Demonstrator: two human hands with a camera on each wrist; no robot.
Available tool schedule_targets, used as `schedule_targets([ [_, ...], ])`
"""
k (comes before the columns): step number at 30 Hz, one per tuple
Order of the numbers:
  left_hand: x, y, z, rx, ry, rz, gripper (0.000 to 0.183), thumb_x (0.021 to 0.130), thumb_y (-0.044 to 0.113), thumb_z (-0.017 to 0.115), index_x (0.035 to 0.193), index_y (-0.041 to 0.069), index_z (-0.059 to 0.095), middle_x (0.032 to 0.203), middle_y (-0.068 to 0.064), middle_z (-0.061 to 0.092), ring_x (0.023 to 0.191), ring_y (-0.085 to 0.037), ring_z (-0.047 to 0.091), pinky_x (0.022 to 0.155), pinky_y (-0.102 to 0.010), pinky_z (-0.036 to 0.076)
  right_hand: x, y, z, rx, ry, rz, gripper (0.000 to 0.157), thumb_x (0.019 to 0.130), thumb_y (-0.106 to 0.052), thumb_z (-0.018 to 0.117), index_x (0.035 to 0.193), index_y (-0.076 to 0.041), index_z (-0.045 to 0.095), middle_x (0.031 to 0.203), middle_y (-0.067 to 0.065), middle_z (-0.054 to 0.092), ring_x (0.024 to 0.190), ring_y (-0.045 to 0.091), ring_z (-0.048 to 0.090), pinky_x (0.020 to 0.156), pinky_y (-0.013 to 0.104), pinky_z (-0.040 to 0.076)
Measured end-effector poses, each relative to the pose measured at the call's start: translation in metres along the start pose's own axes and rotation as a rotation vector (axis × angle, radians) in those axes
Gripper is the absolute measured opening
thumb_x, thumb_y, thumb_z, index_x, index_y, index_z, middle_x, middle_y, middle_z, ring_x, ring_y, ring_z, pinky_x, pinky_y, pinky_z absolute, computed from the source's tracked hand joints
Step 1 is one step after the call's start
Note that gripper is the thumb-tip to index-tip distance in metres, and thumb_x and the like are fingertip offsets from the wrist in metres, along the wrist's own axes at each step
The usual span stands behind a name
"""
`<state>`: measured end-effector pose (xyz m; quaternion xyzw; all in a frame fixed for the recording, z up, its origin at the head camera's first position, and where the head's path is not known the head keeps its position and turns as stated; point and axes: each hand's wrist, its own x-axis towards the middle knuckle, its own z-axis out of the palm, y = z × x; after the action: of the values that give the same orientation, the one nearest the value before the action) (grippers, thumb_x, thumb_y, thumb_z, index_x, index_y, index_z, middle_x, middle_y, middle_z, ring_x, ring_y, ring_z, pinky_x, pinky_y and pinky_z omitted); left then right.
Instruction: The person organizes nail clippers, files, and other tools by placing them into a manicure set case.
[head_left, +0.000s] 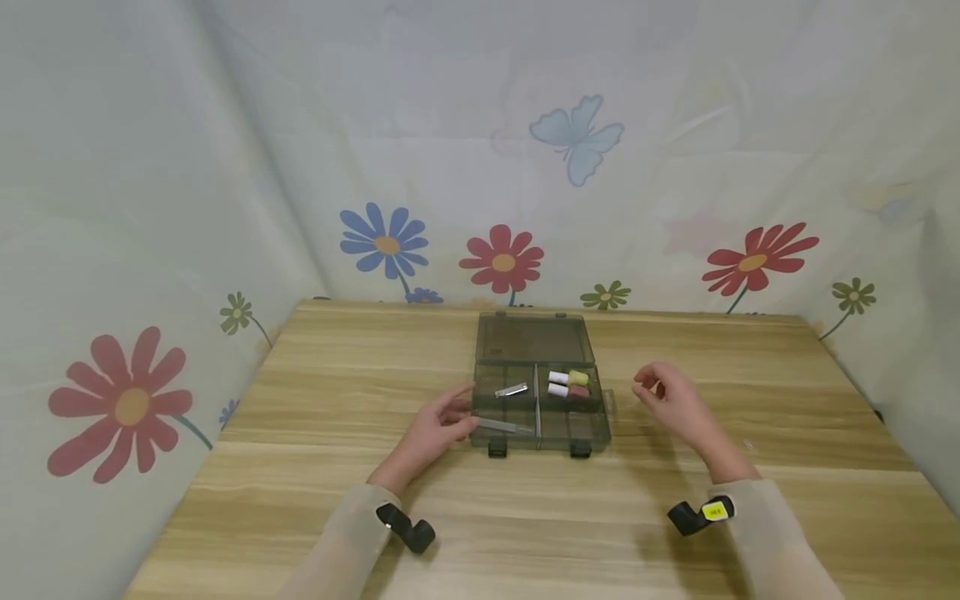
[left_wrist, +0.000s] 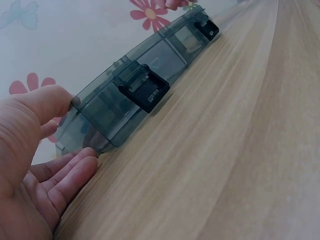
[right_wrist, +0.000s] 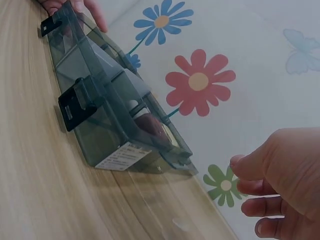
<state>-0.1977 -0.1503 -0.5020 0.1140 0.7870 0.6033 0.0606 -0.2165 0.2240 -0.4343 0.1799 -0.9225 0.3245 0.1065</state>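
Note:
A smoky see-through plastic compartment box (head_left: 573, 429) lies on the table with its lid (head_left: 534, 337) folded back. My left hand (head_left: 433, 435) holds its left front corner; in the left wrist view, the thumb is at the upper rim and the fingertips are low on the side. A silver nail clipper (head_left: 512, 390) lies in the back left compartment, and a flat grey strip (head_left: 501, 426) in the front left one. Two small white-capped bottles, one yellow (head_left: 578, 377) and one dark red (head_left: 578, 391), lie back right. To the right of the box, my right hand (head_left: 671, 402) hovers, fingers loosely bent, holding nothing visible.
Two black latches (head_left: 497, 448) hang at the box's front. A printed label (right_wrist: 123, 156) is stuck on its right end. The wooden tabletop (head_left: 337, 358) meets a flower-printed cloth (head_left: 420, 108) at the back and sides. A small transparent piece (head_left: 750, 445) lies right of the right wrist.

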Motion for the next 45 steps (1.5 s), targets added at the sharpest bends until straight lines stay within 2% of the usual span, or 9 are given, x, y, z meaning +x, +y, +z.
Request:
schedule_targets([
  [7, 0.001, 0.004, -0.001, 0.025, 0.011, -0.006, 0.060, 0.086, 0.021, 0.068, 0.140, 0.014, 0.043, 0.124, -0.018, 0.055, 0.104, -0.026, 0.057, 0.082, -0.038, 0.049, -0.007, 0.014, -0.001, -0.014, -0.052, 0.037, 0.005, 0.087, 0.001, 0.062, 0.091, 0.004, 0.060, 0.082, 0.010, 0.055, 0.073, 0.022, 0.048, 0.063, 0.035, 0.041],
  [14, -0.009, 0.031, -0.001, 0.045, -0.021, 0.007, 0.058, 0.088, 0.015, 0.065, 0.140, 0.005, 0.040, 0.124, -0.024, 0.053, 0.105, -0.030, 0.057, 0.084, -0.038, 0.048, -0.016, 0.024, 0.000, -0.026, -0.086, 0.058, 0.006, 0.083, 0.006, 0.062, 0.089, 0.006, 0.062, 0.080, 0.010, 0.057, 0.072, 0.022, 0.049, 0.063, 0.036, 0.042],
  [17, -0.011, 0.034, -0.001, 0.050, -0.024, 0.005, 0.058, 0.088, 0.014, 0.065, 0.140, 0.006, 0.040, 0.125, -0.024, 0.053, 0.105, -0.030, 0.057, 0.084, -0.037, 0.048, -0.019, 0.027, 0.002, -0.037, -0.092, 0.058, 0.007, 0.082, 0.006, 0.063, 0.089, 0.004, 0.063, 0.081, 0.010, 0.057, 0.072, 0.022, 0.049, 0.063, 0.036, 0.042],
  [27, -0.011, 0.036, -0.001, 0.051, -0.028, 0.000, 0.057, 0.089, 0.015, 0.065, 0.140, 0.007, 0.041, 0.125, -0.024, 0.053, 0.105, -0.030, 0.056, 0.084, -0.039, 0.048, -0.026, 0.033, 0.010, -0.021, -0.120, 0.079, 0.011, 0.080, 0.005, 0.067, 0.090, 0.003, 0.063, 0.081, 0.008, 0.056, 0.073, 0.021, 0.050, 0.064, 0.036, 0.042],
  [36, -0.012, 0.035, -0.002, 0.043, -0.033, 0.001, 0.058, 0.088, 0.013, 0.065, 0.140, 0.005, 0.040, 0.124, -0.025, 0.052, 0.104, -0.030, 0.056, 0.083, -0.037, 0.048, -0.028, 0.035, 0.015, -0.009, -0.166, 0.077, 0.007, 0.080, 0.002, 0.068, 0.086, 0.000, 0.064, 0.079, 0.004, 0.057, 0.074, 0.019, 0.052, 0.067, 0.037, 0.044],
  [45, -0.012, 0.037, -0.001, 0.035, -0.029, 0.004, 0.058, 0.088, 0.013, 0.065, 0.140, 0.005, 0.041, 0.124, -0.026, 0.052, 0.105, -0.032, 0.056, 0.082, -0.037, 0.049, -0.026, 0.037, 0.017, -0.027, -0.165, 0.077, 0.006, 0.080, 0.002, 0.068, 0.084, -0.001, 0.064, 0.077, 0.003, 0.056, 0.072, 0.018, 0.050, 0.065, 0.035, 0.043],
])
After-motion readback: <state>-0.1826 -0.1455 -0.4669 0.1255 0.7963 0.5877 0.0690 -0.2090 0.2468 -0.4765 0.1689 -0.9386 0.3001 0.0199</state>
